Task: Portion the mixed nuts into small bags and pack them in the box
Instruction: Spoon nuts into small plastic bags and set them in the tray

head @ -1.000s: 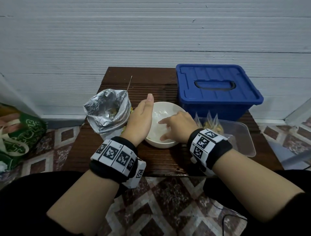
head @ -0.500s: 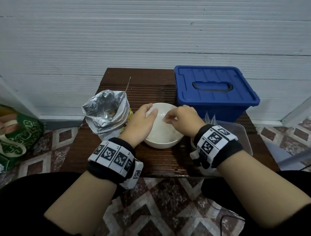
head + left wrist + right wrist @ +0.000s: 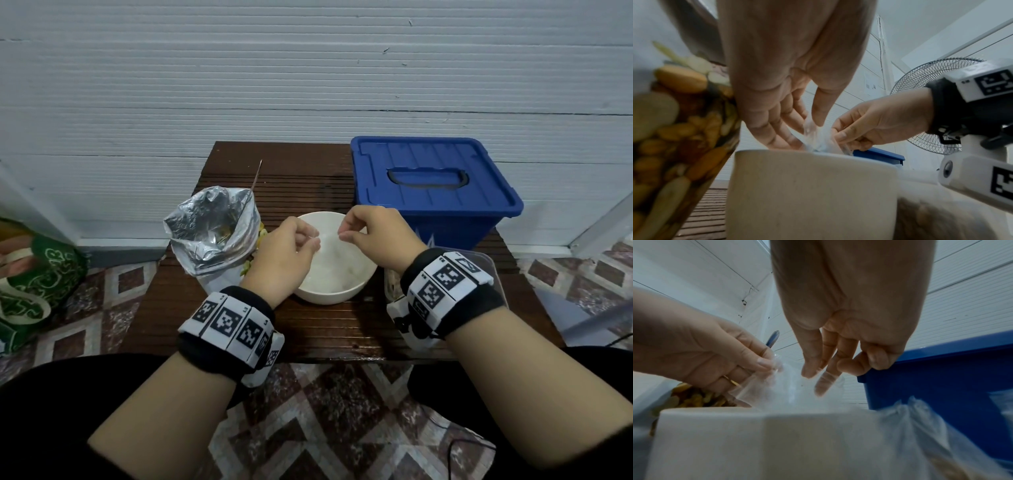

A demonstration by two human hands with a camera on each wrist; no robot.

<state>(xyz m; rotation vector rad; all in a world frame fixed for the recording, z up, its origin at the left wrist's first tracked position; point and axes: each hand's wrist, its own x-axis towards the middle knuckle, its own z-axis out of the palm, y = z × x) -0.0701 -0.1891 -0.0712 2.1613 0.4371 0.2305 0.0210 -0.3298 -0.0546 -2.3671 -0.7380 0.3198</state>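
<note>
Both hands hover over the white round ceramic bowl (image 3: 337,274) standing near the front of the dark brown slatted wooden tabletop (image 3: 308,329). The left hand (image 3: 284,253) pinches 1 edge of a small clear plastic bag (image 3: 789,391) between thumb and fingers; the right hand (image 3: 376,233) pinches the opposite edge, with a finger showing through the film, so the bag is stretched between the 2 hands just above the bowl's rim. Just left of the bowl stands an open silver foil pouch of mixed nuts (image 3: 214,236), with a thin handle sticking up from its mouth. Behind and to the right sits the blue plastic box with a closed handled lid (image 3: 431,185). A clear plastic container (image 3: 489,263) lies under the right wrist, holding filled bags with twisted tops (image 3: 920,418).
</note>
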